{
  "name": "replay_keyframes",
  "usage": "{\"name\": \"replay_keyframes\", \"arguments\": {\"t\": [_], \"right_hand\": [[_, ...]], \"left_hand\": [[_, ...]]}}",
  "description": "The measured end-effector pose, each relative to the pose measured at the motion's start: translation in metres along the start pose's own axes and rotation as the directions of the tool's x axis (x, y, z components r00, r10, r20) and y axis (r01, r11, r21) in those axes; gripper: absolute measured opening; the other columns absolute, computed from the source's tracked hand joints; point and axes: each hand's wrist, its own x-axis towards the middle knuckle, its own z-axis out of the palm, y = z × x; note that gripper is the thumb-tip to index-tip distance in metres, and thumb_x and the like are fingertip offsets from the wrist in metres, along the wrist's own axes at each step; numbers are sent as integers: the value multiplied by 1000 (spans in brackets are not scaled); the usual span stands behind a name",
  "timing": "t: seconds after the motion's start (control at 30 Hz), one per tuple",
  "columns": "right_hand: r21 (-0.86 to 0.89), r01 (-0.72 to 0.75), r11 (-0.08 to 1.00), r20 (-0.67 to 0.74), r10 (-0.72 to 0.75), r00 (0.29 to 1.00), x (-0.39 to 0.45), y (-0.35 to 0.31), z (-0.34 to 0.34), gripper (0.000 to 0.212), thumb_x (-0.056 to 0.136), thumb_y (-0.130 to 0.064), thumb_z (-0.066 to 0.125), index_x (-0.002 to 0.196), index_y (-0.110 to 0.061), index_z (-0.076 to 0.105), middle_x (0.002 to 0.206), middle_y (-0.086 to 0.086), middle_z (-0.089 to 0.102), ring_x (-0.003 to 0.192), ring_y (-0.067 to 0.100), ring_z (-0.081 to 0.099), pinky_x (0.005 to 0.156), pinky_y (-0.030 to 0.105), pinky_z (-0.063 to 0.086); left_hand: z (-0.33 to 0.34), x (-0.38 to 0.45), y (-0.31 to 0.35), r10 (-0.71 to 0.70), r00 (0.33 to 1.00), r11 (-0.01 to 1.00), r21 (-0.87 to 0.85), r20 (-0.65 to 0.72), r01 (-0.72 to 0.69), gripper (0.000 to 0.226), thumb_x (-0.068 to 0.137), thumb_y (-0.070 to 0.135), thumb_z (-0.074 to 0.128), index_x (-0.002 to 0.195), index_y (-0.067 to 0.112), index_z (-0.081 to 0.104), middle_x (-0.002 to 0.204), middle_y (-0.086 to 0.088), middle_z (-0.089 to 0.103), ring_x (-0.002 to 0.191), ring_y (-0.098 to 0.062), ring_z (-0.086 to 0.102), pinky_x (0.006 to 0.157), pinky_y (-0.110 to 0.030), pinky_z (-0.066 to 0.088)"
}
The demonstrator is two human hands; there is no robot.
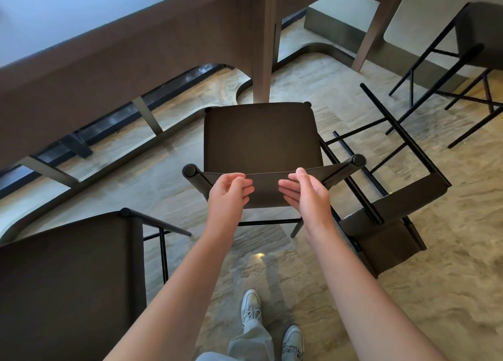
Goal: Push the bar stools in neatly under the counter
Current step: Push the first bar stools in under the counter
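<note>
The centre stool is showing a matt dark brown cloth seat and back sling on a matt black metal frame (round tubes). The counter is looking like brown wood grain with a smooth pale top. The floor is gleaming like polished veined stone.

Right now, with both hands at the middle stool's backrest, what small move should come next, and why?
Probably a short straight push forward. Both the left hand and right hand grip the middle stool's backrest, its seat lies wholly clear of the counter, and the counter leg stands just beyond it, so steering to one side may be needed.
</note>
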Motion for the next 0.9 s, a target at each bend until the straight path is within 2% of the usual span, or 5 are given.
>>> {"name": "replay_keyframes", "arguments": {"t": [0.13,0.27,0.37,0.53,0.9], "right_hand": [[18,46,999,79,-47,996,-22,-19,-7,35,104,-44,44,113,-19,67,107,0,76,104,12,71,100,38,53],[5,103,995,149,-103,984,-44,-40,-12,42,102,-51,42,128,-23,61,122,-3,70,114,9,65,106,37,49],[6,148,989,195,-147,970,-63,-57,-16,52,101,-53,40,140,-21,54,131,-3,65,120,7,60,109,37,46],[30,225,974,260,-225,939,-94,-84,-32,56,101,-56,35,144,-23,50,140,-3,59,127,7,55,114,36,41],[70,342,937,207,-349,914,-148,-125,-111,55,102,-57,29,144,-26,48,144,-3,56,130,9,53,116,40,38]], "left_hand": [[-1,-23,18,50,999,997,-56,-17,-51,24,103,13,44,110,14,67,113,-3,73,108,-12,69,98,-35,54],[2,-47,35,99,995,992,-82,-8,-99,28,105,19,39,110,19,67,120,-1,70,115,-10,64,106,-38,50],[5,-68,49,124,992,985,-122,3,-122,33,106,29,39,123,21,65,127,2,67,120,-10,61,110,-39,46],[17,-109,72,214,975,967,-154,64,-203,42,107,44,35,138,27,58,139,5,61,129,-9,55,116,-41,39],[78,-196,95,376,892,925,-156,251,-346,51,106,52,28,146,30,51,149,7,54,135,-8,51,118,-39,34]]}}
